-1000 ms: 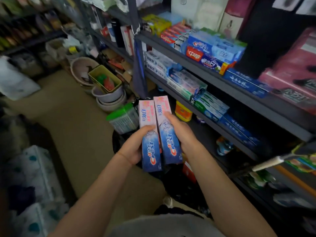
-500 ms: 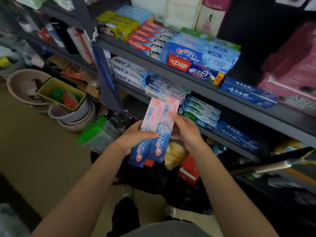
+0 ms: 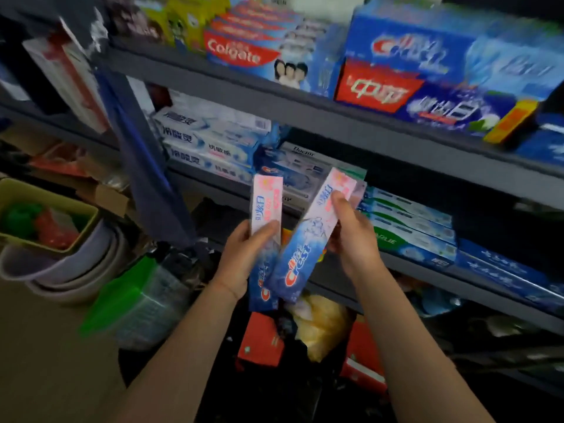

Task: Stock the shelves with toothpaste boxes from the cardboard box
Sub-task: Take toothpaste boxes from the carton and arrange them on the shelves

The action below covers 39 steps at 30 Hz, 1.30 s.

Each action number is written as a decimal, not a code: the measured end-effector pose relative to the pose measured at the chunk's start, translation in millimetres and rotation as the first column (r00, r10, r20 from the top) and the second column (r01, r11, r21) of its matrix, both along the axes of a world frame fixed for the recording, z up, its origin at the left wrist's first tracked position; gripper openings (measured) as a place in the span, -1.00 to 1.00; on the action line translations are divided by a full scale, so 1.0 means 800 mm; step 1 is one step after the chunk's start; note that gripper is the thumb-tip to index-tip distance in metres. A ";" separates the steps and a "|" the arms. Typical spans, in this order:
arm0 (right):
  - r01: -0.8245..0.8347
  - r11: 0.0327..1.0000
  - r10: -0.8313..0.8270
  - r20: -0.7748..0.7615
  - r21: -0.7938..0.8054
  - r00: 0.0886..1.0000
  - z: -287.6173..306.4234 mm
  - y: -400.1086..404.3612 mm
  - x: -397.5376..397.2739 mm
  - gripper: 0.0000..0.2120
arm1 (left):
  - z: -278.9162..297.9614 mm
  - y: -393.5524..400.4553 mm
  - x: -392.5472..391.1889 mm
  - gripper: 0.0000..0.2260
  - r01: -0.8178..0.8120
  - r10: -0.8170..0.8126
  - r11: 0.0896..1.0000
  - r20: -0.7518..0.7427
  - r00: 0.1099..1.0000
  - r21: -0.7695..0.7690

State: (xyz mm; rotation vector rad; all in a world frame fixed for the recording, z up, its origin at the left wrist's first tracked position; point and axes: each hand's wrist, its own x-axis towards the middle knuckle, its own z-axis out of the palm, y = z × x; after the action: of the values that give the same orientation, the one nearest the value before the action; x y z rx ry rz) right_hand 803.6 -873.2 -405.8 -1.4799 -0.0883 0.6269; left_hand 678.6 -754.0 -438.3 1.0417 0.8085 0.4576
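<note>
— What am I looking at on the left side?

— My left hand (image 3: 244, 257) has its grip closed round a long pink-and-blue cardboard Crest toothpaste box (image 3: 265, 239), thumb across the front, holding it nearly upright. I judge it waits there so the other box can go in first.

— And the second box?

— Just to the right, touching the first near their lower ends, a matching pink-and-blue Crest box (image 3: 308, 236) tilts up toward the shelving. My right hand (image 3: 354, 236) pinches it near the pink top end, fingers curled over the edge, which I think lets me steer that end into a slot.

— Where would it go?

— The pink tip points at the grey metal middle shelf (image 3: 427, 267), between a stack of white-and-blue toothpaste cartons (image 3: 210, 141) and a stack of green-striped white boxes (image 3: 409, 221). That looks like the opening, though the frame is blurred.

— The cardboard box you draw from?

— I cannot make it out from here.
</note>
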 end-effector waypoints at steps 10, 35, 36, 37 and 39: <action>-0.018 0.913 -0.135 0.343 0.408 0.930 -0.088 0.009 0.015 -0.70 | -0.130 0.037 0.061 -0.64 -0.033 0.083 0.993 0.462 0.883 -0.115; -0.153 0.976 0.005 0.684 0.156 0.729 -0.067 -0.099 0.051 -0.60 | -0.090 0.020 0.080 -0.21 -0.153 0.029 0.978 0.629 0.777 0.145; -0.133 0.987 0.029 0.705 0.093 0.709 -0.064 -0.104 0.056 -0.56 | -0.087 0.018 0.084 -0.12 -0.155 0.032 0.978 0.625 0.780 0.143; -0.117 0.993 0.056 0.720 0.035 0.692 -0.060 -0.110 0.060 -0.52 | -0.085 0.016 0.087 -0.05 -0.152 0.034 0.979 0.620 0.784 0.139; -0.098 0.994 0.099 0.749 -0.046 0.655 -0.051 -0.117 0.067 -0.49 | -0.082 0.015 0.093 -0.02 -0.157 0.039 0.977 0.607 0.794 0.143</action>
State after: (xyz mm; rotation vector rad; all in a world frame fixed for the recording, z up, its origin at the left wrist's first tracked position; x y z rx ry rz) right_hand 857.0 -966.7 -446.9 -1.6627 -0.8281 0.0466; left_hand 753.0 -741.8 -504.2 0.9434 0.2440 0.9171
